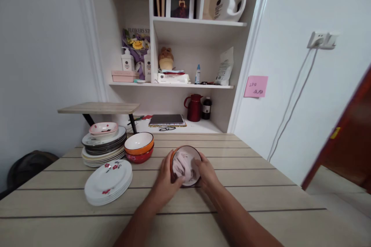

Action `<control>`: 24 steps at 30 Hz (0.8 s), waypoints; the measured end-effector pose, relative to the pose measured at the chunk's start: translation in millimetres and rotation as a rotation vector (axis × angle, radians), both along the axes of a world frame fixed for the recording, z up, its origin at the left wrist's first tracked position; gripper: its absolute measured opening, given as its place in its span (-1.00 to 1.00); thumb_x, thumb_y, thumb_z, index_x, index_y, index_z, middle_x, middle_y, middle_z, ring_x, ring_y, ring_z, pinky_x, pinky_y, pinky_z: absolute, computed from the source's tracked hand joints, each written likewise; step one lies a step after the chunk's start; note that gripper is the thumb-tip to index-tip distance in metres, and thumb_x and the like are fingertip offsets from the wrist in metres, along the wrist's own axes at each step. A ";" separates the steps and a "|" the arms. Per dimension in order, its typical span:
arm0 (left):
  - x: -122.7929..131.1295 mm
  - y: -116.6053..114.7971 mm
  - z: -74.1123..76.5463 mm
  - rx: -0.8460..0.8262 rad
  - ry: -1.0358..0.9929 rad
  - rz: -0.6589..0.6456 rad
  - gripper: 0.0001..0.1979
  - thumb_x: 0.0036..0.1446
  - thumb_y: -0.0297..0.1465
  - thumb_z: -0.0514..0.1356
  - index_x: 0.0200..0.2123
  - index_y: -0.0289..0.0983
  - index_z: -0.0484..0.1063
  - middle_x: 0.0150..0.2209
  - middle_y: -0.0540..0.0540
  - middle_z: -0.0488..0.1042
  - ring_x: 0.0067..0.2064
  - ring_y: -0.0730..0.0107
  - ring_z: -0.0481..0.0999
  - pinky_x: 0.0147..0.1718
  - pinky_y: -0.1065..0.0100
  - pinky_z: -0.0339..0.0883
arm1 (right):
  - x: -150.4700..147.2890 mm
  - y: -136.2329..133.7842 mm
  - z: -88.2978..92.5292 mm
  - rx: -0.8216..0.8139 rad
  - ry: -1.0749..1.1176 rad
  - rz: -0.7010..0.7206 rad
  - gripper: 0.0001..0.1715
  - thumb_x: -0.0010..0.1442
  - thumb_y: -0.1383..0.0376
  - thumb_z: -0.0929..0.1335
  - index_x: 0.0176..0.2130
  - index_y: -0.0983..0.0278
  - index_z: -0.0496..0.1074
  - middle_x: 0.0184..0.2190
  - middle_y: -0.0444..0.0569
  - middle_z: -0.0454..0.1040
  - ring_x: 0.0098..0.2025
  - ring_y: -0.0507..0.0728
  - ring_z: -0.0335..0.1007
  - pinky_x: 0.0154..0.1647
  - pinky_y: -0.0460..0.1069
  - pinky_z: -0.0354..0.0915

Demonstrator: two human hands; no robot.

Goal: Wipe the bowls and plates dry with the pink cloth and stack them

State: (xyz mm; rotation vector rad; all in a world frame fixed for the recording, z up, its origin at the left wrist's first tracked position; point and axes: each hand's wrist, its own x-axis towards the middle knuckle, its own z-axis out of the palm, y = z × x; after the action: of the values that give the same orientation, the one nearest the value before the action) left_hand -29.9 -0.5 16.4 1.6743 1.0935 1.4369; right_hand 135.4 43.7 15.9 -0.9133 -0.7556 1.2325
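In the middle of the table, a bowl (pixel 194 153) with a white inside, a dark rim and an orange-brown outside is tilted toward me. A crumpled pale pink cloth (pixel 182 165) lies inside it. My left hand (pixel 168 175) grips the bowl's left side, thumb over the rim near the cloth. On the right side my right hand (pixel 207 170) clasps the rim, its thumb inside the bowl; its other fingers are mostly hidden behind. To the left, an orange bowl (pixel 139 144) is stacked on a red bowl (pixel 140 157).
White plates with red flowers (pixel 108 181) are stacked at the left front. Behind them a taller plate stack (pixel 104 148) carries a pink-rimmed bowl (pixel 103 129), close to a small raised wooden shelf (pixel 98 108). A red jug (pixel 194 108) and a laptop (pixel 167 119) stand beyond the table.
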 end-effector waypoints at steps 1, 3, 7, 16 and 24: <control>1.9 1.7 -3.3 0.044 0.040 0.022 -0.16 0.00 -0.34 0.31 0.33 -0.21 0.07 0.35 -0.27 0.14 0.35 0.05 0.14 0.32 -0.01 -0.03 | -3.9 -3.1 1.0 -0.006 -0.001 0.020 -0.61 -0.16 0.31 0.44 -0.23 0.19 0.46 -0.45 -0.12 0.57 -0.44 0.14 0.42 -0.40 0.00 0.33; 1.5 5.3 -5.9 0.075 0.042 0.073 -0.25 0.06 -0.41 0.20 0.33 -0.24 0.07 0.33 -0.26 0.20 0.33 0.13 0.20 0.32 0.03 0.00 | -9.5 -10.7 5.2 -0.015 -0.004 0.068 -0.60 -0.14 0.31 0.45 -0.20 0.20 0.46 -0.41 -0.11 0.58 -0.43 0.14 0.44 -0.42 -0.01 0.32; -12.4 12.1 0.4 -0.008 -0.049 0.215 -0.41 0.02 -0.52 0.06 0.18 -0.26 0.29 0.16 -0.22 0.44 0.21 0.17 0.38 0.25 0.07 0.15 | -14.2 -28.1 18.8 -0.028 -0.014 0.321 -0.54 -0.09 0.31 0.50 -0.13 0.19 0.45 -0.28 -0.10 0.60 -0.33 0.13 0.49 -0.36 -0.03 0.34; -22.4 15.6 3.1 0.011 -0.035 0.255 -0.54 0.06 -0.45 0.07 0.06 -0.26 0.41 0.06 -0.19 0.54 0.12 0.21 0.48 0.18 0.14 0.26 | -19.3 -38.8 19.9 -0.094 0.334 0.619 -0.55 -0.02 0.37 0.50 -0.09 0.28 0.45 -0.21 -0.03 0.63 -0.25 0.14 0.54 -0.18 0.03 0.44; -17.9 14.4 1.0 0.101 0.040 0.476 -0.56 0.20 -0.32 0.07 0.15 -0.26 0.28 0.11 -0.30 0.39 0.13 0.08 0.42 0.16 -0.06 0.24 | -29.7 -36.2 18.2 -0.230 0.378 0.431 -0.72 0.00 0.39 0.42 -0.20 0.35 0.48 -0.38 0.00 0.64 -0.37 0.17 0.56 -0.26 0.07 0.50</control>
State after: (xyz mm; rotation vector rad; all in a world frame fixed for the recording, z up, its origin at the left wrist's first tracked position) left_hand -47.9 13.9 17.4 1.5808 1.5384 1.7797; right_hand 105.7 7.5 34.2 -0.6846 -0.5247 1.8415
